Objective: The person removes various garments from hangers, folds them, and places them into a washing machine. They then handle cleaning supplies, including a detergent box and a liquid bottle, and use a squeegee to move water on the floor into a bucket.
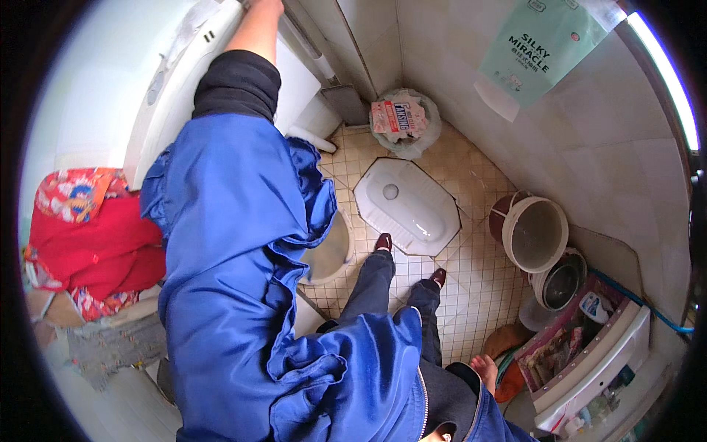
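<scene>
My left arm, in a blue jacket sleeve with a black cuff, stretches to the top edge of the view. Only part of my left hand (pixel 267 6) shows there, beside a white appliance (pixel 221 36) and a pole (pixel 306 41); its fingers are cut off. Low on the right hangs my right hand (pixel 485 372), with nothing seen in it. It is nearest to an orange-brown round item (pixel 509 387). Between and ahead of my feet lies a white squat toilet (pixel 409 207) set in the tiled floor.
A lined waste bin (pixel 411 143) stands in the corner, past the toilet. Buckets (pixel 536 235) and a crate of bottles (pixel 580 337) line the right wall. A round basin (pixel 331 254) sits left of my legs. Red cloth (pixel 110 237) lies far left. A tissue pack (pixel 541 55) hangs on the wall.
</scene>
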A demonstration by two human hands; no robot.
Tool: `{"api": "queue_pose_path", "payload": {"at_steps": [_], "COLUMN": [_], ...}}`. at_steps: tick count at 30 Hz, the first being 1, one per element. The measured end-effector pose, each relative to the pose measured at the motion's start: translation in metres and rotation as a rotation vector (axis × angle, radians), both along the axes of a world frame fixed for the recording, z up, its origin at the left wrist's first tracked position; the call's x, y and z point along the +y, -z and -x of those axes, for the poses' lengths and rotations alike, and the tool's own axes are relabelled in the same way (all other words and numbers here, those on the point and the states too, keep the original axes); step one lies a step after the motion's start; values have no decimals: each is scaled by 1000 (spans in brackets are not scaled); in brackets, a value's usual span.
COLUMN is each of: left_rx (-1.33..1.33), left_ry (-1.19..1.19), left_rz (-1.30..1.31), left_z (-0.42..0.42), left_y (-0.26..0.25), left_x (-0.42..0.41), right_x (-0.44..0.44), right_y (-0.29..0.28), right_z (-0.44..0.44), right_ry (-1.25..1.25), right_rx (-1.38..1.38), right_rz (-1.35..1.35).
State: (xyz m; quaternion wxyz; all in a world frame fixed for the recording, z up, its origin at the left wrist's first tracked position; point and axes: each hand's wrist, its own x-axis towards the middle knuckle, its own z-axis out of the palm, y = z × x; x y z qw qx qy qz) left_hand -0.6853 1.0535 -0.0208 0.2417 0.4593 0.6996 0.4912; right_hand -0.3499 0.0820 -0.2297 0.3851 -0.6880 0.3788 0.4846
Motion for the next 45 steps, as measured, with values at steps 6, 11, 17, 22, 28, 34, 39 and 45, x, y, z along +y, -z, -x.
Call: {"api": "queue_pose_path", "payload": {"at_steps": [6, 11, 17, 22, 28, 34, 39, 45], "left_rx": [-93, -95, -63, 98, 212, 307, 508, 354], "left_ry": [47, 268, 430, 579, 1117, 1468, 1548, 1015], "left_rz": [-95, -215, -278, -251, -305, -51, 45, 482], "left_z": [12, 3, -21, -56, -119, -168, -176, -148], "left_y": [19, 25, -10, -33, 56, 124, 159, 211], "left_x": [27, -31, -96, -188, -368, -576, -682, -796], "right_x": [57, 118, 240, 320, 381, 337, 199, 95], "right_y": [-29, -31, -83, -154, -310, -320, -229, -146], "right_z": [58, 63, 56, 76, 142, 121, 35, 21], "right_ry": [-35, -289, -502, -735, -1507, -2296, -2477, -1760], "right_rx": [-43, -119, -276, -352, -931, -1668, -773, -46], "right_rz": [-45, -111, -375, -578, -1077, -556, 202, -103]}}
